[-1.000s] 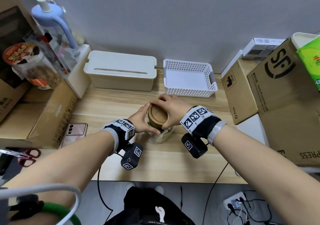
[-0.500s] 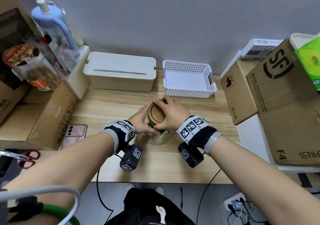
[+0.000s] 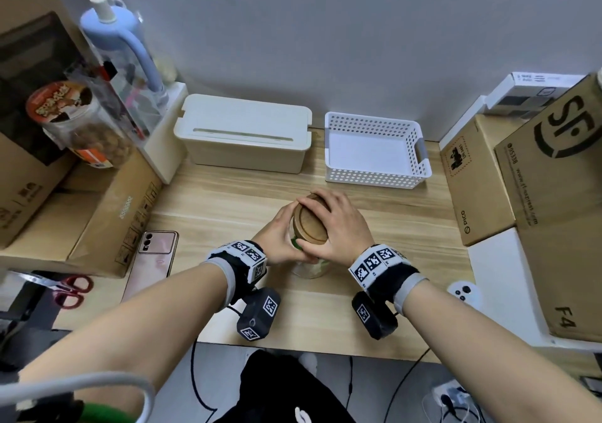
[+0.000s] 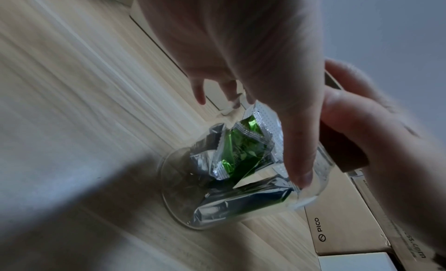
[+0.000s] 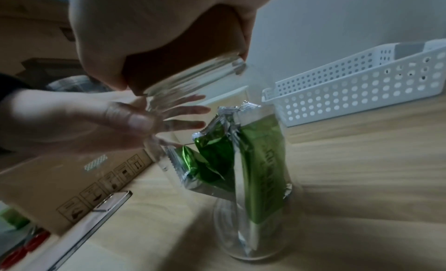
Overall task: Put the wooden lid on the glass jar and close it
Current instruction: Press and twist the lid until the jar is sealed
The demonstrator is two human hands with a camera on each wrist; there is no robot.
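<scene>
Wooden table [image 3: 374, 214], right hand [image 3: 338, 227] gripping lid [image 3: 311, 222]

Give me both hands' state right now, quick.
Left hand: fingers wrapped round the glass jar, steadying it.
Right hand: fingers curled over the wooden lid, gripping it on the jar's mouth.

The left hand [image 4: 241, 46] reaches down around a clear glass jar [image 4: 311, 185] standing on the pale wooden worktop [image 4: 84, 84], its thumb lying along the glass. Green and silver foil packets [image 4: 239, 153] fill the jar. At the jar's mouth sits the dark wooden lid [image 4: 342, 149], gripped by the right hand [image 4: 386, 141]. A cardboard box [image 4: 342, 227] marked PICO lies just beyond.
</scene>
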